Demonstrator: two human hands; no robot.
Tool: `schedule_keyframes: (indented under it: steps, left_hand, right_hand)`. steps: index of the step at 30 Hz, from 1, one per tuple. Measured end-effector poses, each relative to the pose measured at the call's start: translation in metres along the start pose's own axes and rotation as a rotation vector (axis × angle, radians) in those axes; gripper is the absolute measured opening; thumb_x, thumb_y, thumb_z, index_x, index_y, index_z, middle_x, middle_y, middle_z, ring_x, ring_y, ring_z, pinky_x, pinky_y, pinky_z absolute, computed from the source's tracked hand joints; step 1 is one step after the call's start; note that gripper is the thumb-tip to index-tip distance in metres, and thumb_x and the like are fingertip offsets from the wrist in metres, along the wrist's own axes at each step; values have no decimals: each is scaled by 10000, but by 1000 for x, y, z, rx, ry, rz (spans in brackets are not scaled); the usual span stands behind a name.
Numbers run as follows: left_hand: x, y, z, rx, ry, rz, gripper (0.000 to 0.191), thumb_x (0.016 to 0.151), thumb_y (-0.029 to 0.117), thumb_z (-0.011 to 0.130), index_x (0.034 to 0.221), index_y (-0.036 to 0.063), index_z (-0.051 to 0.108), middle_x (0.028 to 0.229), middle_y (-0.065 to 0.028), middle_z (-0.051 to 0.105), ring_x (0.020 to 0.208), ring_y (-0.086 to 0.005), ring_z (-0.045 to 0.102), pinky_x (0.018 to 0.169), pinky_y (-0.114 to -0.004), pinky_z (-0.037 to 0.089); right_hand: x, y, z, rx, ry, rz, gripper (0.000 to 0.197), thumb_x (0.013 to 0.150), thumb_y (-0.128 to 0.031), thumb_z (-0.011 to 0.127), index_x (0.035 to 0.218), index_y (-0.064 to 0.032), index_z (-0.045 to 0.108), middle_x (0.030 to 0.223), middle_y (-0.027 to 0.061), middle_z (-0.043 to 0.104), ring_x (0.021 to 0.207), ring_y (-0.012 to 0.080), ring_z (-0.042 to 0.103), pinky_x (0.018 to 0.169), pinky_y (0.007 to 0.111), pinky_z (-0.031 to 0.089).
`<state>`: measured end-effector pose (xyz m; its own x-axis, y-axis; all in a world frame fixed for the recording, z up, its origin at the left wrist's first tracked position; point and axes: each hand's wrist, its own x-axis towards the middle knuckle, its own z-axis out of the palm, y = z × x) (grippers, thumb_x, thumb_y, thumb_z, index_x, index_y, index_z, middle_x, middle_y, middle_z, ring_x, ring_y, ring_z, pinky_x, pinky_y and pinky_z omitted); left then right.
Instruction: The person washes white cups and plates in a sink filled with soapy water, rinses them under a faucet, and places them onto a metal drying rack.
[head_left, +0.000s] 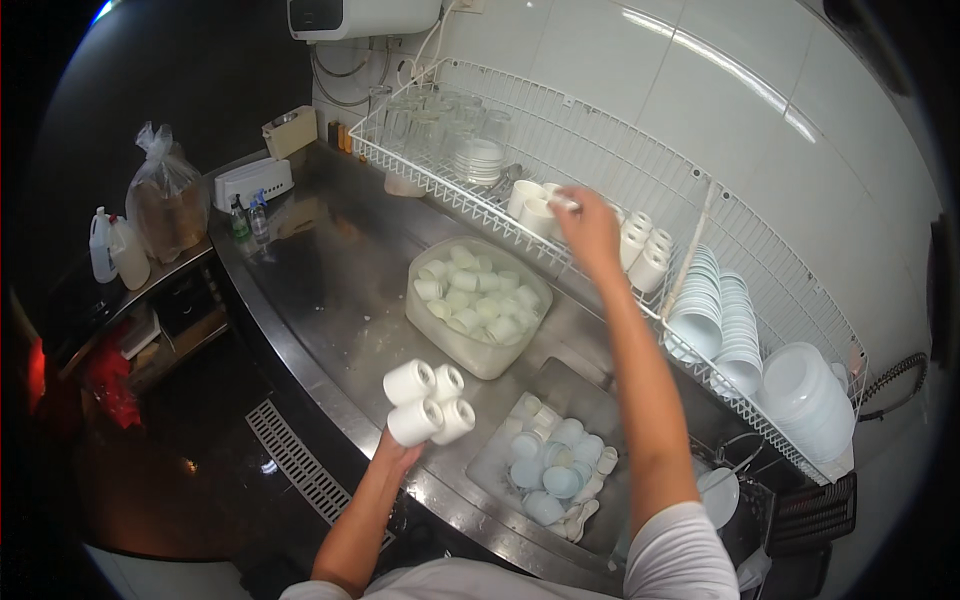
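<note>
My left hand (403, 448) holds a cluster of several small white cups (414, 421) above the front of the steel counter, their ringed bases facing up and to the right. My right hand (589, 221) reaches to the wire rack, fingers pinched on a white cup (564, 202) that they partly hide. Beside it on the rack stand larger white cups (528, 196). To its right, small white cups (646, 268) lie on their sides, stacked in layers. Between my hands on the counter, a translucent plastic tub (480, 361) holds many small white cups in cloudy liquid.
A sink (487, 469) holds bowls, cups and spoons. The white wire rack (585, 112) also carries drinking glasses (427, 127), stacked saucers (478, 163), bowls (697, 322) and large bowls (802, 397). Spray bottles (257, 217) and a tied plastic bag (166, 202) are at the left.
</note>
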<state>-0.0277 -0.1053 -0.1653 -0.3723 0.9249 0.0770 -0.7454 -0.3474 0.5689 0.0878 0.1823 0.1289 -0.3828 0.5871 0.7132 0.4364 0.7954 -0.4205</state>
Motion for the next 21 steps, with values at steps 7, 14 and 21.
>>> schedule_keyframes:
  steps: [7,14,21]
  left_hand:
    - [22,-17,56,-43,-49,-76,533,928,197,729,1401,65,524,1342,-102,620,1192,-228,642,1054,-387,523]
    - [11,-88,95,230,-193,-194,437,958,157,682,1359,26,572,1241,-87,677,1053,-187,704,897,-334,594]
    - [3,-97,157,328,-344,-248,439,957,178,693,1354,30,580,1215,-76,690,1019,-172,708,872,-332,604]
  right_hand:
    - [-251,-18,29,345,-535,219,597,976,-376,661,1457,-57,508,1296,192,650,1111,272,660,986,369,486]
    - [-325,35,4,669,-120,668,587,1026,-284,571,1537,-49,402,1505,201,494,1371,305,499,1129,368,374]
    - [-331,45,-49,1039,194,491,608,977,-113,641,1522,12,405,1457,183,526,1316,232,522,1104,343,391]
